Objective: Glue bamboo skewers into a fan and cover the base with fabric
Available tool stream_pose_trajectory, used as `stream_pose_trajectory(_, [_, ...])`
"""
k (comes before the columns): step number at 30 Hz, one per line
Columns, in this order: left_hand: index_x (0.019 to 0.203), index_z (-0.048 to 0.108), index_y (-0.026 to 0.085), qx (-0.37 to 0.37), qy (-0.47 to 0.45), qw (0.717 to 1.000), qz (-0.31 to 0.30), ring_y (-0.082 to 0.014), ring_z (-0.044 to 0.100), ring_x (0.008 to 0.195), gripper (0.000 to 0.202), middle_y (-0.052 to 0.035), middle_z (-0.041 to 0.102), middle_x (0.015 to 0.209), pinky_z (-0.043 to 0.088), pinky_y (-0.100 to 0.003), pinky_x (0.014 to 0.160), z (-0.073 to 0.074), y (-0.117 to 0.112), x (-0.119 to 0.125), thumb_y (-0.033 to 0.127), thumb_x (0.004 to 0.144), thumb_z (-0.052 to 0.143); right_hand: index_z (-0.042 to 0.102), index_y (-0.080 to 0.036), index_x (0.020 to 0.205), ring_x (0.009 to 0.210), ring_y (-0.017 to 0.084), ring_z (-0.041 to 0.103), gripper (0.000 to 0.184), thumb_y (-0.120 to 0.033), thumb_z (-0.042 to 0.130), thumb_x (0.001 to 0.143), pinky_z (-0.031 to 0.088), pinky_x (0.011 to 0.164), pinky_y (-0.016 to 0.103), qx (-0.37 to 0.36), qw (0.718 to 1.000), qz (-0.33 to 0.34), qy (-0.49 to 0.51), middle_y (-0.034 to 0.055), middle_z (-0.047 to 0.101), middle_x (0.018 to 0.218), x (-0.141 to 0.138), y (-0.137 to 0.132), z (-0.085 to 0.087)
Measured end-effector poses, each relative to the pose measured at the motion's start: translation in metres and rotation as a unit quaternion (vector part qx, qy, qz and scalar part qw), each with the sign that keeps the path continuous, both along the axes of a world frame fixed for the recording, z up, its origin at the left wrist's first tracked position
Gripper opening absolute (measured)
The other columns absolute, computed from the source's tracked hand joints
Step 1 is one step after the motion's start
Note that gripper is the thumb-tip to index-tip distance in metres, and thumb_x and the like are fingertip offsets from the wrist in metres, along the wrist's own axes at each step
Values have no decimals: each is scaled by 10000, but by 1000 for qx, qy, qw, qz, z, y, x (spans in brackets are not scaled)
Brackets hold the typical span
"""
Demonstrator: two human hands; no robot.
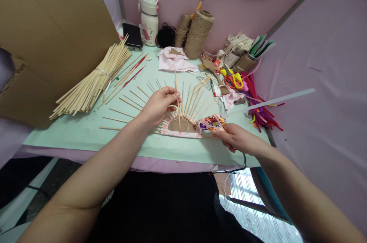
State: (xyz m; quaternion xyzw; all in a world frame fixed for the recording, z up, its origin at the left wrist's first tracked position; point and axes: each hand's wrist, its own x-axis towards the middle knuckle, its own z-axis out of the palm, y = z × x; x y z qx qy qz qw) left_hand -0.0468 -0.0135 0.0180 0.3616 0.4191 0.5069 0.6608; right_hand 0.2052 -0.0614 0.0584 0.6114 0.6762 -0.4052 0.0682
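Note:
Between the thumb and fingers of my left hand (164,105) a thin wooden stick (177,86) stands nearly upright. Its lower end is over the brown half-round centre of a fan-shaped piece (180,134); whether it touches cannot be seen. Pink-and-white cloth edges that centre, and several sticks (130,100) radiate from it. My right hand (236,138) is wrapped round a flower-patterned glue gun (211,122), its nozzle pointing left at the fan's right side. A long translucent glue stick (282,96) sticks out from the gun's back. My left hand hides part of the fan.
A tied bundle of sticks (91,78) lies at left beside a cardboard sheet (54,40). Along the back stand a white bottle (149,25), black yarn (166,36) and twine spools (198,34). Scissors (233,78) and pipe cleaners (262,111) lie at right. A cord (244,161) hangs near the front edge.

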Motion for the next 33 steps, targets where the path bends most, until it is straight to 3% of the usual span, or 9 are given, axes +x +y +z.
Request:
stream_pose_trajectory(24, [773,566,161,6,9,1000,-3,-71,528,579,189,23,598,663,391,-184,526,-2,0,0,252,741,728,466,-211,578,459,135,483,521,-630,420,884,367,501,269,6,999,-33,-3,15,522,477,6,1,-3])
stream_pose_trajectory(33, [762,570,163,2,13,1000,2,-71,526,577,207,24,593,656,403,-179,528,-2,1,0,258,722,749,423,-226,570,463,143,482,518,-611,375,913,369,532,279,22,999,-5,-42,14,510,469,2,1,1])
